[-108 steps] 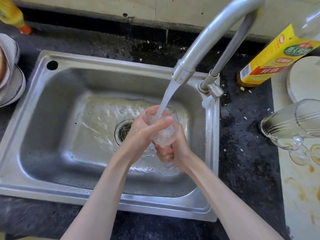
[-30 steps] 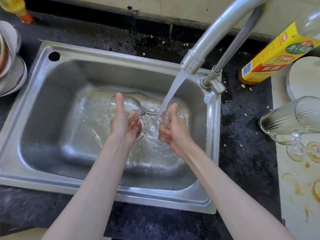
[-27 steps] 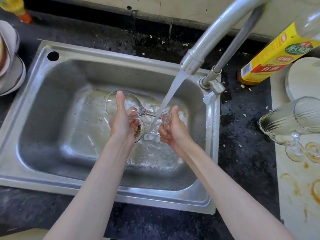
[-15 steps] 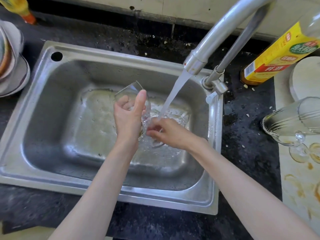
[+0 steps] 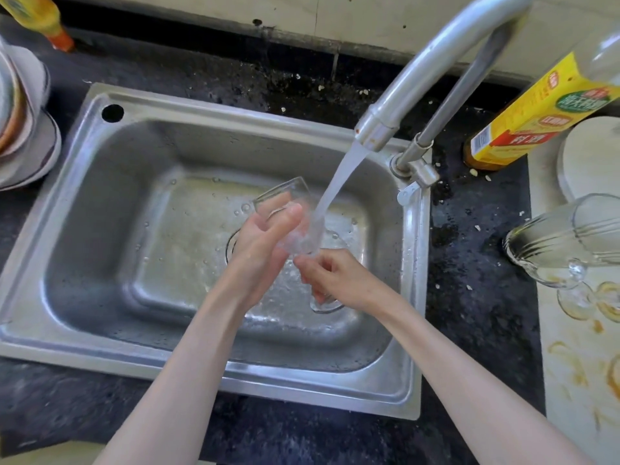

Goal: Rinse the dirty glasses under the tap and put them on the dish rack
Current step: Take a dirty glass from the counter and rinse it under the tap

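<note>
Over the steel sink [image 5: 100,250] I hold a clear stemmed wine glass [image 5: 285,199] tilted, its rim up and to the left. My left hand [image 5: 261,243] wraps round its bowl. My right hand [image 5: 339,280] grips the stem, with the glass's foot showing below the fingers. Water from the curved tap [image 5: 379,125] falls onto the bowl's right side between my two hands. On the board at the right lies another wine glass [image 5: 567,243] on its side.
A yellow-labelled bottle [image 5: 536,105] stands behind the tap on the dark, crumb-strewn counter [image 5: 476,263]. Stacked plates and bowls [image 5: 20,122] sit left of the sink. A stained pale board [image 5: 577,364] and a round white lid [image 5: 593,159] are at the right. An orange-capped bottle [image 5: 43,18] stands far left.
The glass went from upright under the stream to lying sideways, then tilted rim up-left. My right hand moved from the foot to the stem. My left hand stayed on the bowl.
</note>
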